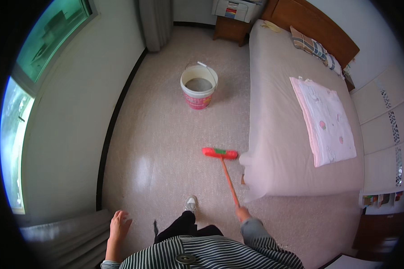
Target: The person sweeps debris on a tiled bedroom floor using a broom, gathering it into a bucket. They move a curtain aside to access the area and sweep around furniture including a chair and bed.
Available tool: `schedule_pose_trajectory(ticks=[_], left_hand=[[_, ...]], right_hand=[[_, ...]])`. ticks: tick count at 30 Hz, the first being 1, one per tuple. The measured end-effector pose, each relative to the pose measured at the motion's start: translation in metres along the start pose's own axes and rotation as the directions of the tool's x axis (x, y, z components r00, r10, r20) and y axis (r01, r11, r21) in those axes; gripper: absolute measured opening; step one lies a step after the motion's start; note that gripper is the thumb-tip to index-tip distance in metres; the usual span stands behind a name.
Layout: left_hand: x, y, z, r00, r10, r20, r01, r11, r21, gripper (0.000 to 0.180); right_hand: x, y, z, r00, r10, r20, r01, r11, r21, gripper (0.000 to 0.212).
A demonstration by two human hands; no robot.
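Handle (229,183) in right hand (243,214), left (119,224) half-curled

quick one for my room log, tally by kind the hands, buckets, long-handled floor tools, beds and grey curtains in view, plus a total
Left hand and right hand: 2
Paint-style bucket: 1
Red-headed broom or mop: 1
Bed: 1
Upper grey curtain and lower grey curtain: 2
Total: 7

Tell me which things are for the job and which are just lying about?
For the job:
- red-headed mop or broom, in the right hand
- bucket standing on the floor, probably

Just lying about:
- pink-and-white blanket on the bed
- plaid pillow
- yellowish item near the headboard
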State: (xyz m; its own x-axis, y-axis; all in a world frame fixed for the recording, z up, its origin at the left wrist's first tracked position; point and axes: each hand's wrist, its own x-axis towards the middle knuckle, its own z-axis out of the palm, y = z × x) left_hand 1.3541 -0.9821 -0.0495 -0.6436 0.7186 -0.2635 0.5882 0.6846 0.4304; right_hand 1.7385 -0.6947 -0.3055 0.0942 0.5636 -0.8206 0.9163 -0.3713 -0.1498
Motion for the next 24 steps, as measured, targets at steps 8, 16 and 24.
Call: schedule_pose_trajectory(ticks=[8,16,24], left_hand=[[0.256,0.128,0.012,0.955,0.264,0.138,-0.238,0.954,-0.181,0.025],[0.435,0.2,0.017,0.942,0.305,0.137,-0.256,0.922,-0.29,0.027],[0.544,0.174,0.016,0.991,0.023,0.128,0.016,0.956,-0.292,0.027]], right_hand=[[-0.035,-0.059,-0.112,0.958,-0.167,0.233,0.163,0.986,0.035,0.046],[0.136,-0.229,-0.191,0.886,-0.462,0.04,0.451,0.878,0.158,0.036],[0.213,-0.474,-0.309,0.988,-0.151,0.024,0.135,0.934,0.33,0.028]])
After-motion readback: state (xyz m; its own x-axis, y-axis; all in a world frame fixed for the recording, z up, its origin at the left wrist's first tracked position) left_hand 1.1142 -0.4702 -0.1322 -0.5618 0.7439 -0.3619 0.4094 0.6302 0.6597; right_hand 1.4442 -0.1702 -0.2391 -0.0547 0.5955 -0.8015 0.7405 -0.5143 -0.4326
